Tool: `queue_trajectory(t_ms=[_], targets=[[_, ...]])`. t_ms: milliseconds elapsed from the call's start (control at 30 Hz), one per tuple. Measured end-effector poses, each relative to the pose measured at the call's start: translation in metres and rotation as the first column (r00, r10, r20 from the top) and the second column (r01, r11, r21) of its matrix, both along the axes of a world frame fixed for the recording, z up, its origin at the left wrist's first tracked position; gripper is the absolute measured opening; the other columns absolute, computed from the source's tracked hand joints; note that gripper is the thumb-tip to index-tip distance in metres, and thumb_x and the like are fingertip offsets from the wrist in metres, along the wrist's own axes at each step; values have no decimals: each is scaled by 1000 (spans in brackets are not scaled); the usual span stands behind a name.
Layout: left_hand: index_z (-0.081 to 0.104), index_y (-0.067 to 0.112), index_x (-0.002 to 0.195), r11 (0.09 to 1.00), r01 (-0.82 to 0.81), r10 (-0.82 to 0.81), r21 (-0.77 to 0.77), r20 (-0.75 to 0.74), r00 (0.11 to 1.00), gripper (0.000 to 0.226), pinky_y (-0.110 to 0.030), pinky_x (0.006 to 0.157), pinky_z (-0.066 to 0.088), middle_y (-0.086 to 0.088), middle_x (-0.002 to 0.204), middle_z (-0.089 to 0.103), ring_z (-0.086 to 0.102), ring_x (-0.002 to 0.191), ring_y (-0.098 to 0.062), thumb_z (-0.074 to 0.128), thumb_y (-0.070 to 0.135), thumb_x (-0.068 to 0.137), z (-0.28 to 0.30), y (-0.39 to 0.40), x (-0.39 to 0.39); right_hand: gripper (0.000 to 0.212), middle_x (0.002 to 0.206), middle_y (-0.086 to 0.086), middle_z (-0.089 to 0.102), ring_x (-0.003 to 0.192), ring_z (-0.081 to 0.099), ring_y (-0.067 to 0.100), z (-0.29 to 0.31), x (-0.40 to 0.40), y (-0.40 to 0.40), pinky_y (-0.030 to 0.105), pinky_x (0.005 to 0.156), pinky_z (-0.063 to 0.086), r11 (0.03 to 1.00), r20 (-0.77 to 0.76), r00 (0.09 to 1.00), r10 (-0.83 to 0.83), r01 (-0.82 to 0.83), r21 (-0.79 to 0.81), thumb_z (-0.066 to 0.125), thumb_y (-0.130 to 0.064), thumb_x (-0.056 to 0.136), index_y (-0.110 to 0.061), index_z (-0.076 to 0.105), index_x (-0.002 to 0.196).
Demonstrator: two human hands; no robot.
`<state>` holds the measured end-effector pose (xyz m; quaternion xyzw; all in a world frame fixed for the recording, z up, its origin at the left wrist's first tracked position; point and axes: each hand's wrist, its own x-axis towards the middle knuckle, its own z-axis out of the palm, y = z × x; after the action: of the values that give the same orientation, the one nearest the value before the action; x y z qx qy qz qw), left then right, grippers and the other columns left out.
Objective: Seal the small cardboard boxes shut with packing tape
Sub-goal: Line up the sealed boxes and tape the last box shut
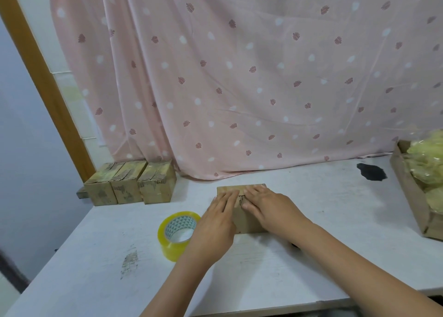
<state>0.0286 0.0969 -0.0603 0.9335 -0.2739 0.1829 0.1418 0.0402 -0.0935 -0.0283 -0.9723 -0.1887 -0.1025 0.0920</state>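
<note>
At the left of the frame, three taped boxes (130, 182) stand in a row at the back of my scuffed white bench (100, 256); a tape roll (177, 234) lies lower centre. My left hand (217, 223) and right hand (271, 208) press flat, fingers straight, gripping nothing, on the small cardboard box (242, 217) at centre. A pink leaf-print curtain (239, 76) hangs behind.

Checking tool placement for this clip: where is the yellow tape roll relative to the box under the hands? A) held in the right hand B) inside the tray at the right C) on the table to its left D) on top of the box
C: the tape roll lies on the table, left of the box that both hands press.
</note>
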Motion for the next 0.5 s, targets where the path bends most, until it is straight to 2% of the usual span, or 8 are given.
queue_trajectory(t_ms=[33, 100, 167, 200, 233, 300, 367, 500], targets=[[16, 11, 159, 1000, -5, 5, -13, -14, 1000, 74, -24, 124, 5, -3, 166, 17, 7, 154, -16, 41, -1, 91, 1, 1, 0, 49, 140, -6, 47, 135, 39, 15, 0, 1, 0, 32, 94, 47, 1000, 9, 1000, -3, 4, -15, 27, -51, 102, -21, 48, 134], [21, 17, 158, 999, -12, 9, -53, -46, 999, 70, -23, 122, 16, 4, 166, 18, 8, 153, -11, 42, 1, 93, 5, 3, 0, 52, 126, -8, 54, 124, 46, 15, 4, 2, 0, 36, 105, 42, 999, 27, 999, 37, -37, -2, 25, -57, 99, -21, 57, 119], [25, 20, 158, 998, -20, 16, -68, -63, 998, 67, -20, 119, 16, 8, 165, 21, 10, 152, -8, 42, 3, 95, 9, 4, 0, 49, 145, -7, 45, 138, 34, 16, 13, 4, -4, 34, 121, 18, 994, -40, 997, 71, -68, 83, 34, -57, 99, -25, 60, 126], [27, 21, 157, 998, -20, 15, -64, -66, 998, 66, -17, 119, 11, 8, 164, 22, 12, 152, -8, 43, 4, 95, 11, 4, 0, 50, 156, -7, 33, 145, 23, 18, 18, 3, -6, 33, 121, 11, 989, -110, 992, 63, -47, 141, 41, -57, 97, -30, 55, 136], [28, 20, 157, 998, -16, 13, -54, -65, 998, 66, -15, 118, 3, 8, 163, 25, 15, 151, -9, 44, 4, 95, 14, 5, 0, 56, 160, -5, 23, 148, 17, 21, 22, 4, -6, 35, 120, 13, 985, -165, 985, 44, -16, 169, 45, -60, 95, -33, 45, 144], [32, 19, 155, 1000, -13, 12, -12, -56, 998, 65, -15, 118, -9, 6, 162, 29, 20, 150, -10, 48, 9, 93, 20, 7, 1, 66, 158, 3, 25, 144, 21, 25, 22, 5, -6, 40, 116, 27, 997, -196, 980, 20, -6, 74, 39, -64, 94, -31, 33, 151], [34, 20, 154, 1000, -7, 9, 20, -77, 997, 64, -23, 121, -11, 6, 161, 30, 21, 149, -8, 52, 16, 93, 25, 10, 2, 69, 153, 6, 29, 137, 26, 24, 17, 3, -2, 41, 109, 36, 998, -193, 981, 8, -20, -58, 25, -63, 97, -25, 22, 154], [38, 26, 153, 999, -8, 1, -51, -139, 990, 61, -35, 125, -5, 5, 161, 31, 24, 149, -10, 53, 16, 94, 42, 23, 0, 68, 152, 12, 25, 133, 30, 31, 12, -5, 2, 40, 108, 31, 968, -114, 992, -56, 26, -250, 17, -58, 100, -19, 11, 156]])
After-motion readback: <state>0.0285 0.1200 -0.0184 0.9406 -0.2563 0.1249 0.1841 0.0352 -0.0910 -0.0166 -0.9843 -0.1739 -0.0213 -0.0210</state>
